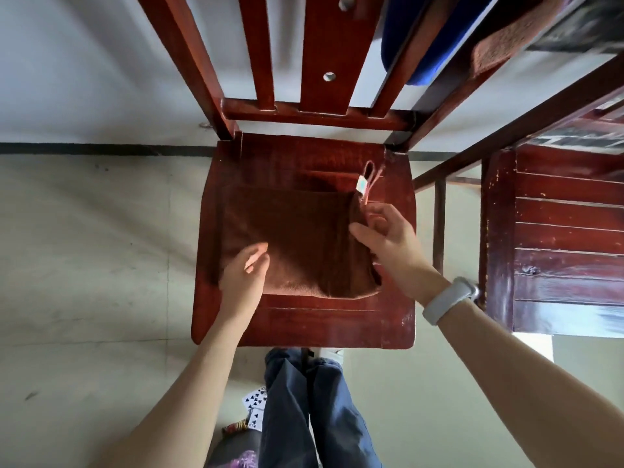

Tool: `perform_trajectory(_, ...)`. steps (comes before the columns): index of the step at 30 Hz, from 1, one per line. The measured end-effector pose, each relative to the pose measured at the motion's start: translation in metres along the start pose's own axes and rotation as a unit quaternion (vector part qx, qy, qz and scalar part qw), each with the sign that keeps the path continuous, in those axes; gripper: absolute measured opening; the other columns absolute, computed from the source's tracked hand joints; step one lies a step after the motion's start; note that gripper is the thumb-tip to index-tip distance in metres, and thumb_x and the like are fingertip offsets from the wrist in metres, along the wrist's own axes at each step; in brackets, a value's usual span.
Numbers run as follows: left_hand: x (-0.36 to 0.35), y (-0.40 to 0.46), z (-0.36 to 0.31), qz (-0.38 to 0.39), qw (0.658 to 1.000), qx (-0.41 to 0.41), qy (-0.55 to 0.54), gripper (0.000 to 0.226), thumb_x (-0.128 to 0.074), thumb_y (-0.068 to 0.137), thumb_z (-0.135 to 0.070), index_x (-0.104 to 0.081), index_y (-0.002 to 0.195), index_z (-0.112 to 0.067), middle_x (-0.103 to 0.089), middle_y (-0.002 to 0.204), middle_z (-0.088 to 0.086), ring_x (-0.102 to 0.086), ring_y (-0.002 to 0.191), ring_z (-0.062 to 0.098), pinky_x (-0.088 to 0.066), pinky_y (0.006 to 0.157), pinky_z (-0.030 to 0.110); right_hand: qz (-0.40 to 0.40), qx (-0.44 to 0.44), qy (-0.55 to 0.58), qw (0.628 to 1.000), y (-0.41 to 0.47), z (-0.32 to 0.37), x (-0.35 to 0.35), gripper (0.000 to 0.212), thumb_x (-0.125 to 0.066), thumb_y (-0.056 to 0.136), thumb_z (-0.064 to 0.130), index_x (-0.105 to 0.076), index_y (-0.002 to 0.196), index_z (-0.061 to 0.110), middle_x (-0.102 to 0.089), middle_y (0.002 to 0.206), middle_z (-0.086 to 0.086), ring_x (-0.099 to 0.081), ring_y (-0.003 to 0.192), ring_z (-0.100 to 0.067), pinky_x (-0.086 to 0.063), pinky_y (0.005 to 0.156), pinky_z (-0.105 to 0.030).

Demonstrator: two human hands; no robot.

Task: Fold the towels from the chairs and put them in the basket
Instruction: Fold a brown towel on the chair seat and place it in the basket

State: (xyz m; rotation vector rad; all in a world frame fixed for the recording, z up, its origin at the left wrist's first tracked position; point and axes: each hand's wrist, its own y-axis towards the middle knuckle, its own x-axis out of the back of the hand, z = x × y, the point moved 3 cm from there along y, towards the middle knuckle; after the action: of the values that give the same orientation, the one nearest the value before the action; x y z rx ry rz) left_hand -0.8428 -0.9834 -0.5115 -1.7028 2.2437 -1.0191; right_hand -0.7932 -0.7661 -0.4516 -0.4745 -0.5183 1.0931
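A pale floor (84,265) meets a white wall (84,62) along a dark strip. On it stands a red wooden chair (304,325). A brown towel (304,238) lies folded on its seat. The left hand (243,271) rests loosely open on the towel; the right hand (388,238) pinches its right edge by a tag (361,184).

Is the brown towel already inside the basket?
No, the folded brown towel lies flat on the red wooden chair seat, with the left hand and right hand on it.
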Motion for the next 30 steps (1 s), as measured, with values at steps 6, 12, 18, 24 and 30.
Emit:
perform_trajectory(6,0.025,-0.014,0.025,-0.008,0.910,0.206,-0.361,0.023,-0.038,0.097,-0.022,-0.057,0.108,-0.013,-0.064,0.106,0.006,-0.063,0.096,0.017,-0.048,0.084,0.033,0.064,0.040,-0.103,0.992,0.015,0.016,-0.120,0.033,-0.063,0.084,0.019,-0.050,0.113,0.011,-0.054,0.077,-0.002,-0.056,0.065,-0.016,-0.047,0.054,-0.015)
perform_trajectory(12,0.035,-0.013,0.044,-0.028,0.904,0.222,-0.363,0.042,-0.046,0.091,-0.043,-0.052,0.116,-0.011,-0.062,0.108,0.009,-0.061,0.101,0.023,-0.051,0.083,0.035,0.065,0.072,-0.275,0.957,0.035,0.002,-0.154,0.025,-0.046,0.090,0.020,-0.057,0.112,0.020,-0.059,0.082,0.010,-0.057,0.066,-0.008,-0.048,0.057,-0.020)
perform_trajectory(18,0.033,-0.003,0.033,-0.109,0.992,0.068,-0.006,0.023,-0.060,0.087,-0.024,-0.067,0.097,-0.005,-0.070,0.086,0.015,-0.066,0.080,0.030,-0.054,0.078,0.042,-0.020,0.180,-0.523,0.833,0.083,0.016,-0.123,0.041,-0.039,0.094,0.024,-0.041,0.134,0.019,-0.045,0.136,-0.004,-0.034,0.127,-0.026,-0.026,0.103,-0.049)
perform_trajectory(24,0.033,-0.012,0.042,-0.140,0.986,0.076,-0.039,0.028,-0.050,0.092,-0.017,-0.062,0.113,-0.002,-0.067,0.104,0.020,-0.062,0.095,0.036,-0.050,0.086,0.049,-0.020,0.176,-0.533,0.827,0.104,0.018,-0.132,0.029,-0.042,0.091,0.025,-0.056,0.115,0.018,-0.054,0.122,-0.005,-0.042,0.119,-0.024,-0.026,0.101,-0.044)
perform_trajectory(30,0.038,-0.010,0.052,-0.186,0.973,0.134,-0.042,0.026,-0.048,0.093,-0.020,-0.063,0.106,-0.004,-0.067,0.104,0.016,-0.061,0.093,0.030,-0.047,0.087,0.037,-0.028,0.222,-0.503,0.835,0.101,0.015,-0.140,0.024,-0.044,0.092,0.029,-0.057,0.108,0.017,-0.057,0.116,-0.004,-0.047,0.114,-0.024,-0.026,0.099,-0.043)
